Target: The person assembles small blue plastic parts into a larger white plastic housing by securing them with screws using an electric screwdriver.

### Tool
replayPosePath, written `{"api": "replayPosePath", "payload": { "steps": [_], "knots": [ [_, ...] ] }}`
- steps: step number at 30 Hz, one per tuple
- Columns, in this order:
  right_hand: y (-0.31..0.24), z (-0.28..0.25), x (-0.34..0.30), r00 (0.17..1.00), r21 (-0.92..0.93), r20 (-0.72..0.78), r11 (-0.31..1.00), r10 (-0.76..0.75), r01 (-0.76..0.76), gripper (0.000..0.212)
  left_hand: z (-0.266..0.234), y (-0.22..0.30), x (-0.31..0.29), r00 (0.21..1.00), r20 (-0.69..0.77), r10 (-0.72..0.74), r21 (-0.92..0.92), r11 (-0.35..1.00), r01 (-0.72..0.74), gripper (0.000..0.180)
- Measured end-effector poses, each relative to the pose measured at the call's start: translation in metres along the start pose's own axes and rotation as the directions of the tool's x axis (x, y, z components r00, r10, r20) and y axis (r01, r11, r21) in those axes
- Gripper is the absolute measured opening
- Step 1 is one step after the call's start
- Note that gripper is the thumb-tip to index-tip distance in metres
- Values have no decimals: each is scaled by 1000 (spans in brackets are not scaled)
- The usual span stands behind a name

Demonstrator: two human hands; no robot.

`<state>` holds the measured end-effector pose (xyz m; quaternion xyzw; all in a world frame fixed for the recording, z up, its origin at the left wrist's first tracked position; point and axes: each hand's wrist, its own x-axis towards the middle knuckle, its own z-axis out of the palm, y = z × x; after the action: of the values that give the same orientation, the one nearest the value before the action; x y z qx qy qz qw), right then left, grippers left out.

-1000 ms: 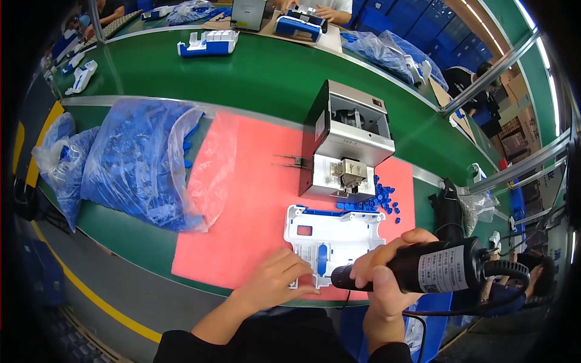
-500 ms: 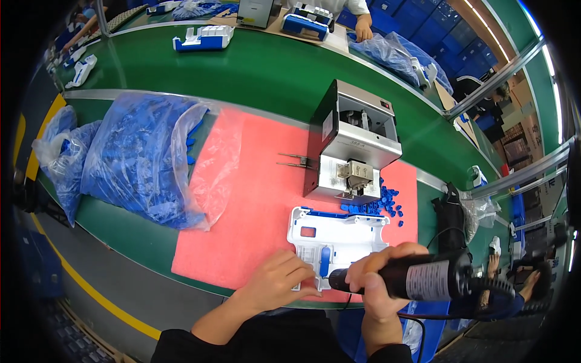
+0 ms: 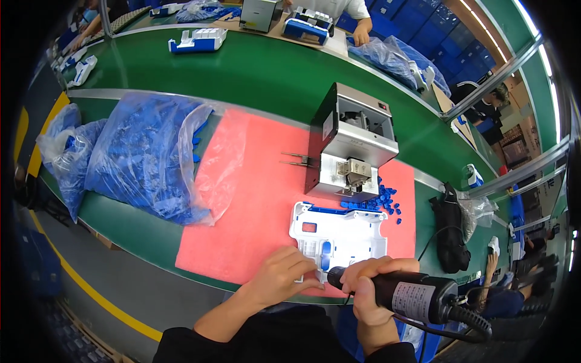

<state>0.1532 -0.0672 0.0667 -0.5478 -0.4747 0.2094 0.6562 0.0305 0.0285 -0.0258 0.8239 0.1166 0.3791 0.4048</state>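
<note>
A white plastic housing (image 3: 357,236) with blue trim lies open side up on the pink mat, and a blue oblong part (image 3: 326,256) sits in its near left section. My left hand (image 3: 284,275) is closed on the housing's near left edge, thumb and fingers pinching around the rim. In my right hand (image 3: 372,293) is a black electric screwdriver (image 3: 417,297), held almost flat with its nose at the near edge of the housing, close to my left fingertips. Its tip is hidden, so contact cannot be made out.
Beyond the housing stands a metal screw-feeder-like machine (image 3: 354,142), with small blue parts (image 3: 386,198) scattered beside it. Bags of blue parts (image 3: 142,157) lie at left on the mat (image 3: 242,242). A black pouch-like item (image 3: 451,230) rests at right. Across the green conveyor (image 3: 260,75), a co-worker's hand (image 3: 362,33) shows.
The rear of the screwdriver has swung lower and toward me, while its nose stays by the near edge. My left hand keeps its grip. The whole view has shifted slightly.
</note>
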Motion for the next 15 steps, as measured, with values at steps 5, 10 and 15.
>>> {"api": "replayPosePath", "payload": {
  "steps": [5,10,15],
  "knots": [
    [4,-24,-1,975,-454,224,886,12,94,34,3,6,4,999,39,0,56,998,-2,33],
    [-29,-36,47,906,154,-408,969,-115,193,33,4,31,5,982,188,-1,357,932,-68,37],
    [-8,-101,54,736,63,-670,980,-98,189,37,13,50,8,914,356,195,530,763,-369,24]
  ]
}}
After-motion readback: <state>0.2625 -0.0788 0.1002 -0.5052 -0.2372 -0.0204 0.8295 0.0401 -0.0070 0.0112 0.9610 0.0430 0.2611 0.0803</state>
